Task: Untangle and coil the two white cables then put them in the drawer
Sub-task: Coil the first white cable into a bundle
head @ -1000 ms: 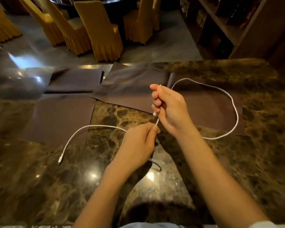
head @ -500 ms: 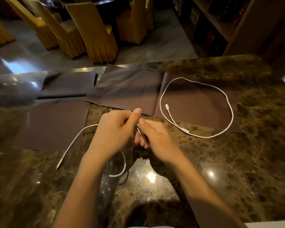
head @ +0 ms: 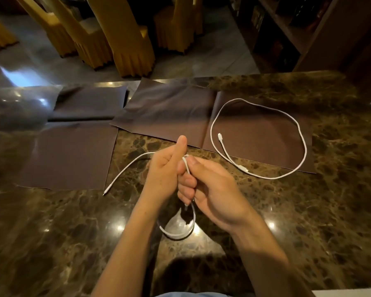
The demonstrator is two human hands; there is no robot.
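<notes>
The left hand (head: 165, 174) was closed round the held cable (head: 187, 166), fingers curled and thumb sticking up. The right hand (head: 212, 189) pinched the same cable between thumb and forefinger, just against the left fist. Both hands hung above the worktop (head: 308, 211), a little nearer the person than the near edge of the wide brown mat (head: 171, 112).

From the left fist a free tail ran out leftward and toward the person, away from the mat's near edge, its plug end resting on the bare stone. Below the hands one small loop drooped, the start of a coil by the look of it.

The second cable (head: 304, 146) lay untouched in a loose open ring on the mat's right half, its near arc spilling over the mat's near edge onto the stone. It was separate from the held one.

The slack still to be gathered lay along that leftward tail, so the left hand was nearer it, while the right hand was nearer the ring. No drawer was in view.
</notes>
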